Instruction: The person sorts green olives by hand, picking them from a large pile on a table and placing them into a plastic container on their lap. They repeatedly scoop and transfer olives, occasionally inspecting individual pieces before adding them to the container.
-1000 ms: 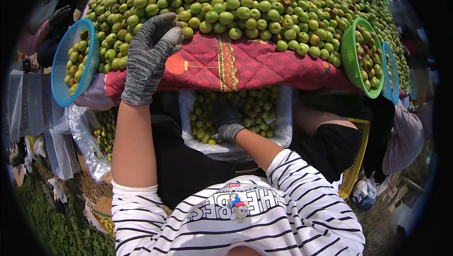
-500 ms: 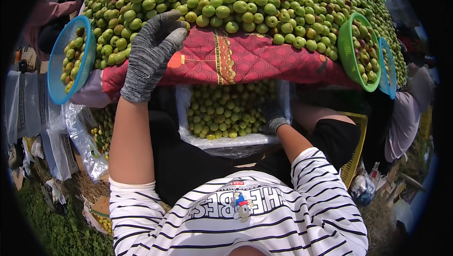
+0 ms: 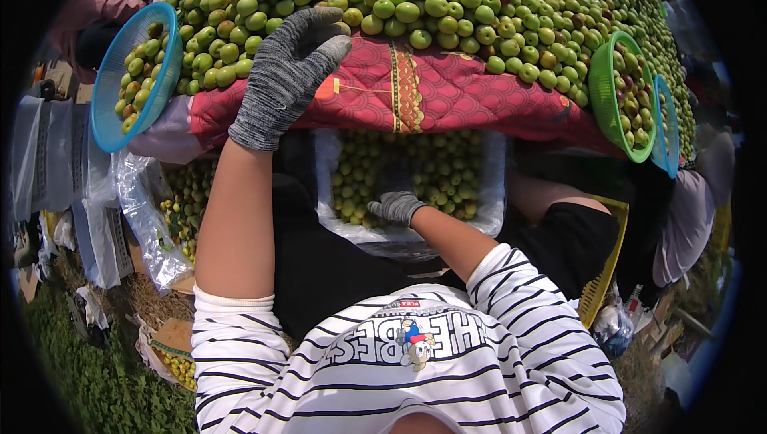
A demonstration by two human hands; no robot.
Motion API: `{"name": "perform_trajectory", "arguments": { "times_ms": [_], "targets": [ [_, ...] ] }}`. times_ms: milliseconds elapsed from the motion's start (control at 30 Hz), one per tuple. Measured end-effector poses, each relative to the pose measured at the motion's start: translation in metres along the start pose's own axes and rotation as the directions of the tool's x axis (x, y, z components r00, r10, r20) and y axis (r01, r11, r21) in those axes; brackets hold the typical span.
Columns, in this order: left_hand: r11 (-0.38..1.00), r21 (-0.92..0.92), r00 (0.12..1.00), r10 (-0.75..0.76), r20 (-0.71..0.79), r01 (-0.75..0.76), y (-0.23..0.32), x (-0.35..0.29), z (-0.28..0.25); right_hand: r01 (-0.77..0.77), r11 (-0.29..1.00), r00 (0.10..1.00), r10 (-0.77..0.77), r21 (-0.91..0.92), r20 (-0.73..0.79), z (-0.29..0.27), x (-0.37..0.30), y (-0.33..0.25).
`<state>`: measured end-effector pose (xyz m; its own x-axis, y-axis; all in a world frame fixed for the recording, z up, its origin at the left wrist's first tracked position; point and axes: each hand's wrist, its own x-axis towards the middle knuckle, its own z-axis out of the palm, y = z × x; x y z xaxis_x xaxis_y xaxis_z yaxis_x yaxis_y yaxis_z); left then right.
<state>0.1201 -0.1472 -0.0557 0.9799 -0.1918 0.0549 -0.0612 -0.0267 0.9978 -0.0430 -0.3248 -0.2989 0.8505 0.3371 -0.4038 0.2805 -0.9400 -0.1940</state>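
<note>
Outdoors — red cloth (image 3: pixel 455 90) under green fruit (image 3: pixel 407 12) — grass (image 3: pixel 88 378) nearby.

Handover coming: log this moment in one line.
left hand: half-open, at red cloth, beside fruit pile | right hand: in lined bin over fruit, grip unclear

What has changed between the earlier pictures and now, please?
The grey-gloved right hand moved right across the rectangular plastic-lined bin, then back left toward its middle; any grasp is hidden. The grey-gloved left hand stayed half-open beside the heaped round green fruit.
</note>
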Motion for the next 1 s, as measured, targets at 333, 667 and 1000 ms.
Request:
{"name": "perform_trajectory", "arguments": {
  "times_ms": [333,667,1000],
  "targets": [
    [1.0,0.019,0.999,0.017,0.041,-0.018,-0.005,0.0,0.005,0.523,0.793,0.819,-0.569,0.312,0.074,0.005,-0.028,-0.052],
    [0.959,0.282,1.0,0.014,0.026,-0.021,0.0,0.016,0.019,0.271,0.832,0.931,-0.355,0.485,0.089,-0.111,-0.038,0.023],
    [0.542,0.825,0.988,0.087,0.13,-0.157,-0.02,0.052,0.062,0.167,0.867,0.608,0.283,0.468,-0.742,-0.33,0.084,0.229]
  ]
}}
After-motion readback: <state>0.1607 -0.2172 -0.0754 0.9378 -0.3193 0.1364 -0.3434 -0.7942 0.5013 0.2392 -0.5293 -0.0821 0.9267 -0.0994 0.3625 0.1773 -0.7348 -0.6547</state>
